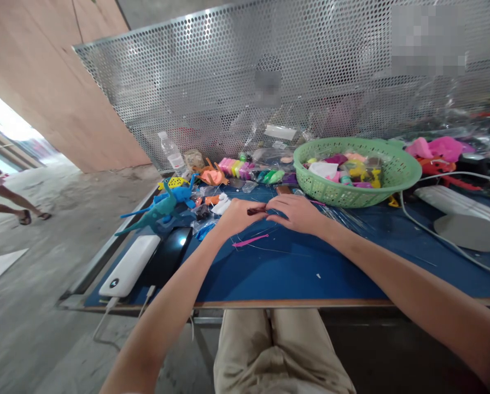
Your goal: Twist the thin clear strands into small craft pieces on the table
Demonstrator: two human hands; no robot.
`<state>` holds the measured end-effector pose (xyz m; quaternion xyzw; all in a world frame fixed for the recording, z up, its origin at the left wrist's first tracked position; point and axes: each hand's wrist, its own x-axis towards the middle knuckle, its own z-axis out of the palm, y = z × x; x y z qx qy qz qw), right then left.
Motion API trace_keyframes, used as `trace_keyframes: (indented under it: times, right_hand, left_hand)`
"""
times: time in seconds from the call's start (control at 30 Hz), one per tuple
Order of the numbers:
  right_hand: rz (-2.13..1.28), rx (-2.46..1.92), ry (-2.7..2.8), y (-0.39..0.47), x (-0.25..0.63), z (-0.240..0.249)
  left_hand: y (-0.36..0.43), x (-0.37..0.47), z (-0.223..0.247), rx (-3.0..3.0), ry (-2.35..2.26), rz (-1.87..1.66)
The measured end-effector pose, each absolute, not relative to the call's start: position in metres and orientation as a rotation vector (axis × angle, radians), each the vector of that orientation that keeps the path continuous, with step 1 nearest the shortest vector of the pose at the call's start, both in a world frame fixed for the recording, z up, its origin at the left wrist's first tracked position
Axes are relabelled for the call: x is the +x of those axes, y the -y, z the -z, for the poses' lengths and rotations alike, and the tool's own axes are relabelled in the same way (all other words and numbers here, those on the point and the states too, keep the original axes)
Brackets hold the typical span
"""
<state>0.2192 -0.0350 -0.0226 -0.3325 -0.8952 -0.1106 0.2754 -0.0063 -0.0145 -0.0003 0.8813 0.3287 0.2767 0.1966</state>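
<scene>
My left hand (pixel 244 215) and my right hand (pixel 289 211) meet over the middle of the blue tabletop, both with closed fingers. Between them is a small dark brown piece (pixel 256 210), perhaps modelling clay; its exact kind is not clear. The left fingers wrap its near end, and the right fingertips pinch its other end. Just below the hands lies a thin pink strip (pixel 251 241) with a small loop at one end, beside fine wires. White clay-like lumps (pixel 221 204) and plastic wrappers (pixel 205 229) sit left of my left hand.
A green basket (pixel 322 192) of colourful pieces stands right of centre. Blue and teal toy figures (pixel 158 213), a white power bank (pixel 130 266) and a black phone (pixel 171 257) line the left. A cable (pixel 423 226) crosses the right. A perforated metal panel (pixel 228 71) rises behind; a person walks far left.
</scene>
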Motion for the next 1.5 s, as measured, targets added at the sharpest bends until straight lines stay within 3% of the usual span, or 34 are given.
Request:
trace_keyframes:
  times: [0.67,1.07,1.5]
  right_hand:
    - [0.401,-0.899,2.375,0.038,0.212,0.032]
    - [-0.297,-1.106,2.319,0.041,0.213,0.017]
    - [-0.407,-1.042,2.312,0.038,0.213,0.025]
  left_hand:
    - [0.009,-0.008,0.008,2.674,-0.908,-0.876]
    - [0.007,-0.01,0.006,2.639,-1.05,-0.789]
    - [0.002,-0.01,0.015,2.693,-1.066,-0.799]
